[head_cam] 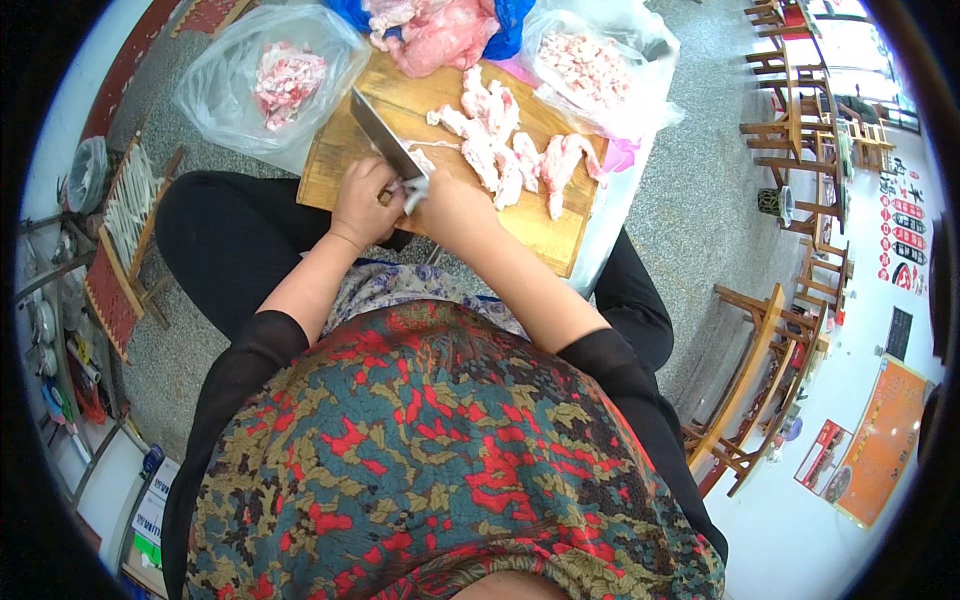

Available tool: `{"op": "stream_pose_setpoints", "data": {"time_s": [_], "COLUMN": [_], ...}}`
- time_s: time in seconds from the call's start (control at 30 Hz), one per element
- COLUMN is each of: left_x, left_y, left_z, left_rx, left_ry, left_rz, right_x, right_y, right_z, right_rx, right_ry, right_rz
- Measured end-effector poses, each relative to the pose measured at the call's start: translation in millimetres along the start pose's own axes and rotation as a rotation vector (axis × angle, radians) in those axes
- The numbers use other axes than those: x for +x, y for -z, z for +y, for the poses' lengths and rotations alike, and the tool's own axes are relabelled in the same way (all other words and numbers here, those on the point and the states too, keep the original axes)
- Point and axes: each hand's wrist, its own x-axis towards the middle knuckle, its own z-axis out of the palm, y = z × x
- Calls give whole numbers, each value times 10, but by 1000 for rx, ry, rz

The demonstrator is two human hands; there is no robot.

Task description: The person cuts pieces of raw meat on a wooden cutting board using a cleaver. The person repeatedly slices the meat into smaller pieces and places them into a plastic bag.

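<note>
A cleaver (pixel 379 131) slants over the near left part of a wooden cutting board (pixel 536 236), its blade pointing away to the left. My right hand (pixel 459 208) grips it at the near end, where a whitish piece (pixel 415 193), perhaps cloth or the handle, shows. Beside the blade is my left hand (pixel 366 196), fingers curled and thumb close to the forefinger; whether they pinch a scrap is unclear. A small pale piece of meat (pixel 423 160) shows just past the blade. Raw, fatty pale meat pieces (pixel 491 142) lie across the board's middle and right.
At the far left, a clear plastic bag (pixel 217 90) holds reddish scraps (pixel 289 84). Another bag (pixel 540 34) holds diced pale meat (pixel 589 69). A larger raw piece (pixel 442 37) rests on blue plastic (pixel 512 30). A woven-seat chair (pixel 129 202) stands left; wooden benches (pixel 742 375) stand right.
</note>
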Motion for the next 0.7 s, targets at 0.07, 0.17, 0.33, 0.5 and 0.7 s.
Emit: {"op": "stream_pose_setpoints", "data": {"time_s": [0.07,0.17,0.33,0.5,0.7], "left_x": [-48,-8,-1,-82,-92], "left_y": [-23,9,-32,66,-5], "left_z": [-16,-51,-100,10,15], "left_rx": [24,-2,23,19,34], "left_ry": [24,19,70,-5,21], "left_rz": [-4,-3,-38,-98,-85], "right_x": [-361,-760,-1020,-1041,-983], "right_y": [89,81,110,-224,20], "right_z": [202,531,624,719,430], "right_rx": [54,0,-37,212,69], "right_ry": [11,-136,-100,-102,-38], "right_rz": [-41,-57,50,235,113]}}
